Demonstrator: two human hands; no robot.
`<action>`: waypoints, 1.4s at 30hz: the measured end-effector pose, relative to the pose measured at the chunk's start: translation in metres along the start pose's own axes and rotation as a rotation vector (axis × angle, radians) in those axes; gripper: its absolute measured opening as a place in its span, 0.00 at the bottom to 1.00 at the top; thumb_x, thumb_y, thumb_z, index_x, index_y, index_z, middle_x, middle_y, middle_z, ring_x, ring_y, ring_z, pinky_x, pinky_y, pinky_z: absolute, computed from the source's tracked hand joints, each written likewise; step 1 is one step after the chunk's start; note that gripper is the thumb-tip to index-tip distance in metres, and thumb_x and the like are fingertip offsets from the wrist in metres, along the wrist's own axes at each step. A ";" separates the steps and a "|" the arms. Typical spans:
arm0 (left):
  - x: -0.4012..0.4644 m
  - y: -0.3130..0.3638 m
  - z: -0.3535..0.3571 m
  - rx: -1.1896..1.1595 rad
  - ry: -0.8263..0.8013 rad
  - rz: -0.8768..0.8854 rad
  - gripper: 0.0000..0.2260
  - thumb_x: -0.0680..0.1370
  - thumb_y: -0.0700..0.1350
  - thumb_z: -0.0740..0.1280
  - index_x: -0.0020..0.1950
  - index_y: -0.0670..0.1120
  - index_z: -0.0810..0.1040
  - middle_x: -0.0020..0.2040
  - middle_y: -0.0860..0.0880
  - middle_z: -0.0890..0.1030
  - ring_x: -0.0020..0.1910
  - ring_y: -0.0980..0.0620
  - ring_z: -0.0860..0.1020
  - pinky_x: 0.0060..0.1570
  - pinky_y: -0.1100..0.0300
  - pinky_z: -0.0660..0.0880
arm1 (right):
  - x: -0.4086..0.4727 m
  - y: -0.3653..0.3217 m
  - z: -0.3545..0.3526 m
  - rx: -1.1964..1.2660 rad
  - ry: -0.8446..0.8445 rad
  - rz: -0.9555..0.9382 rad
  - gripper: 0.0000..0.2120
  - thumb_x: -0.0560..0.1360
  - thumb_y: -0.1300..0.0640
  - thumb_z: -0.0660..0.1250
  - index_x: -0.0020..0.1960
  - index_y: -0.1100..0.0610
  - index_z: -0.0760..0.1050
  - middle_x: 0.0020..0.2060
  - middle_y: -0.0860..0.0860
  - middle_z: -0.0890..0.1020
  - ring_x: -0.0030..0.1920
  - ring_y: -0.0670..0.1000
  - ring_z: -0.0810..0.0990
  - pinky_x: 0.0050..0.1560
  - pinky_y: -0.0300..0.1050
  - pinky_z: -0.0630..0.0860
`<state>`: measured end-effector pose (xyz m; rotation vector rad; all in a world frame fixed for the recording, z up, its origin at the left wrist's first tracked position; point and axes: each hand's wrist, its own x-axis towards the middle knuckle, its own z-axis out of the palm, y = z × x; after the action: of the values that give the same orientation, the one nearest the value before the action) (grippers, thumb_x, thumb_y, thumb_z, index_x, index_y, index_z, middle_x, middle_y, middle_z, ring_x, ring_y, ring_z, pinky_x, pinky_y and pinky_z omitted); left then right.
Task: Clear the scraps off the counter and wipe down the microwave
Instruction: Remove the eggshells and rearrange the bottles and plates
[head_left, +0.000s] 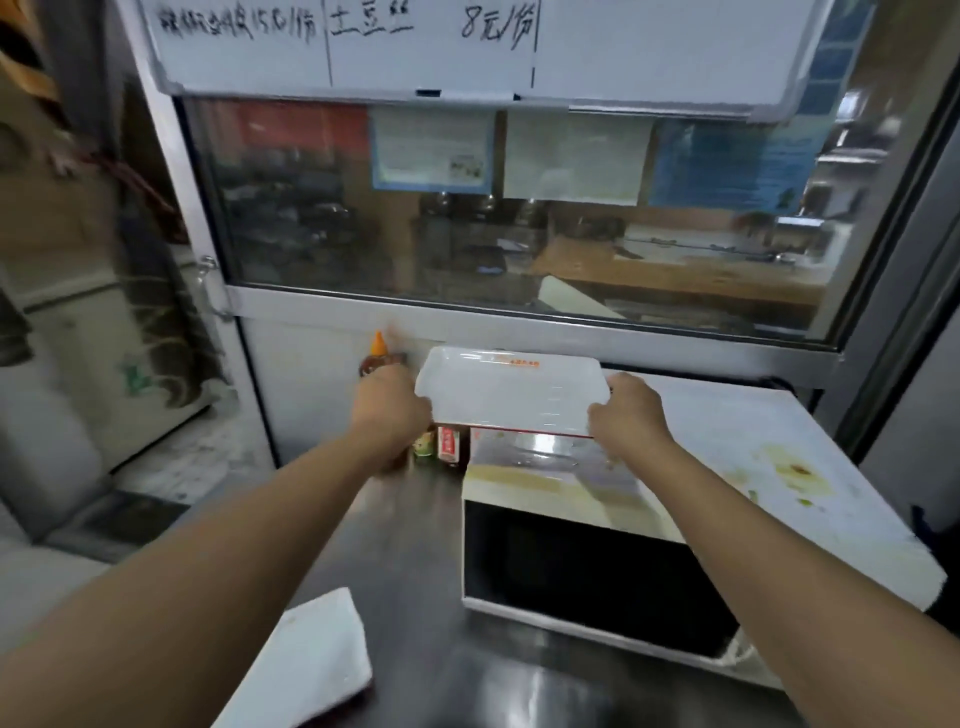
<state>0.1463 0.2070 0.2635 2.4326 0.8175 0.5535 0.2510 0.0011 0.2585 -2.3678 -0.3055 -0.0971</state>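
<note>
A white microwave (753, 457) with a dark door stands on the steel counter (415, 545) at the right. Its top carries yellow-green stains and small scraps (795, 470) toward the right. Above the microwave's back left I hold a white rectangular plastic tray (511, 389), lifted and roughly level. My left hand (389, 408) grips its left end and my right hand (631, 415) grips its right end. A white cloth (306, 665) lies on the counter near the front left.
Small sauce bottles (441, 444) stand on the counter left of the microwave, and an orange-capped bottle (378, 353) sits by the wall. A glass window (519, 218) with a whiteboard above it runs behind. The counter's left edge drops off.
</note>
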 end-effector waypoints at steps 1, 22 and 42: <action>-0.006 -0.014 -0.011 0.008 0.012 -0.013 0.10 0.74 0.39 0.66 0.52 0.36 0.78 0.53 0.39 0.81 0.54 0.40 0.78 0.49 0.54 0.73 | -0.010 -0.011 0.009 -0.003 -0.006 -0.010 0.11 0.72 0.67 0.59 0.54 0.63 0.73 0.51 0.57 0.77 0.49 0.58 0.76 0.39 0.41 0.69; -0.115 -0.267 -0.051 -0.012 -0.086 -0.409 0.08 0.70 0.40 0.67 0.46 0.38 0.78 0.43 0.42 0.81 0.45 0.43 0.79 0.38 0.58 0.74 | -0.142 -0.063 0.220 0.005 -0.344 -0.069 0.09 0.67 0.70 0.62 0.47 0.64 0.73 0.42 0.56 0.75 0.44 0.56 0.75 0.34 0.41 0.67; -0.155 -0.350 0.051 0.004 -0.198 -0.683 0.09 0.71 0.41 0.67 0.48 0.43 0.70 0.45 0.46 0.75 0.47 0.44 0.74 0.42 0.56 0.71 | -0.147 0.013 0.339 -0.039 -0.502 -0.087 0.12 0.70 0.69 0.58 0.52 0.61 0.71 0.49 0.57 0.78 0.49 0.58 0.76 0.45 0.46 0.72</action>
<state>-0.0934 0.3309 -0.0125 1.9811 1.4547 0.0483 0.1058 0.1964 -0.0198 -2.3899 -0.6487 0.4608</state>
